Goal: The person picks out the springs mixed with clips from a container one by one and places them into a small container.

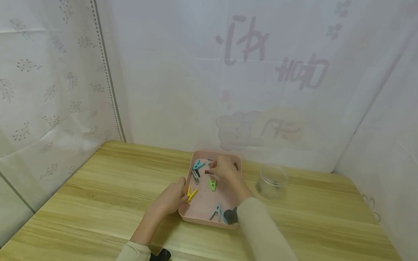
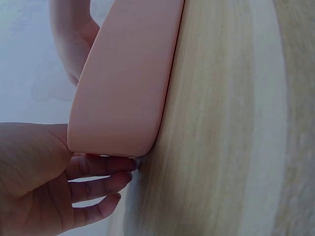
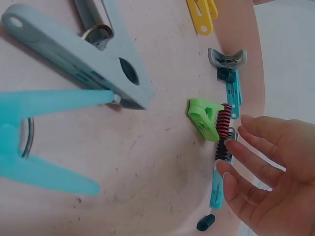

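Currently the left hand [image 1: 170, 197] grips the pink tray [image 1: 198, 212], a yellow clip [image 1: 191, 195] just beside its fingers; the fingers of the right hand [image 1: 227, 172] sit loosely bent and apart at a red-and-black spring [image 3: 223, 120] inside, contact unclear, a green clip [image 3: 203, 119] near their tips, a clear jar [image 1: 272, 181] to their right on the desk [image 1: 316, 221]

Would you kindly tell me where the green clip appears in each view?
Head: green clip below centre, inside the tray.
Left wrist: not in it; the tray shows from outside.
Right wrist: green clip right of centre, inside the tray.
Shared landmark: the tray.
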A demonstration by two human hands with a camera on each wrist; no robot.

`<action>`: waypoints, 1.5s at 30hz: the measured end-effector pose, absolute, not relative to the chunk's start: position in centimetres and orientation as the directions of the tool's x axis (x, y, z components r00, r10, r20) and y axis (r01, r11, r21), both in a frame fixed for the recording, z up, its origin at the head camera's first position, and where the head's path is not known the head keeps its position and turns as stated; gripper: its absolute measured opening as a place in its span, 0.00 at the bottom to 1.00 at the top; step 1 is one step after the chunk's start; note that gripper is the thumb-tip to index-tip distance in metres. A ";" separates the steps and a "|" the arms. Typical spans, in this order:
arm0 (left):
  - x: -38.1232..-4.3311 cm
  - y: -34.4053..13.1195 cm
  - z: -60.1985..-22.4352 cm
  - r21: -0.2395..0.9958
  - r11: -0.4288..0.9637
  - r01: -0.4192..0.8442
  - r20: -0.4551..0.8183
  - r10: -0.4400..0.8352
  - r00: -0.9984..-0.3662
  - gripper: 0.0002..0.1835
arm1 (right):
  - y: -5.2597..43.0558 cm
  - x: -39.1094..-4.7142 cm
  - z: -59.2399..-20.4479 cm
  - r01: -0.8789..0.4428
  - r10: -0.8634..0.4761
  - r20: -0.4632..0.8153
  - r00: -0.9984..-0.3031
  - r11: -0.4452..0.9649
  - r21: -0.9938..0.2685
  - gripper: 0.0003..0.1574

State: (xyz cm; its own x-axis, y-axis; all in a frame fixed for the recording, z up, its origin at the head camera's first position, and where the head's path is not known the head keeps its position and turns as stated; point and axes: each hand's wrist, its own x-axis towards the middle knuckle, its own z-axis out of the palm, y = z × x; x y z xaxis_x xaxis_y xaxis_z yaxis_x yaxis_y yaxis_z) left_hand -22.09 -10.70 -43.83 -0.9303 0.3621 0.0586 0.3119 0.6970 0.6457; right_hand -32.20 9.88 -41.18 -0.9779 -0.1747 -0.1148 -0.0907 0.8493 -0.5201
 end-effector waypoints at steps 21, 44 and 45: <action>-22.2 -10.8 -43.8 0.648 0.701 0.297 0.046 0.352 -0.935 0.07 | 9.6 -32.9 -42.0 -0.071 -0.172 -0.139 -0.975 0.838 -0.540 0.12; -22.1 -10.8 -44.1 0.641 0.689 0.337 0.074 0.382 -0.921 0.06 | 9.6 -32.4 -42.7 -0.101 -0.176 -0.092 -0.980 0.842 -0.530 0.04; -22.1 -10.8 -44.1 0.642 0.689 0.337 0.074 0.382 -0.921 0.06 | 9.6 -32.4 -42.8 -0.103 -0.178 -0.093 -0.980 0.843 -0.529 0.04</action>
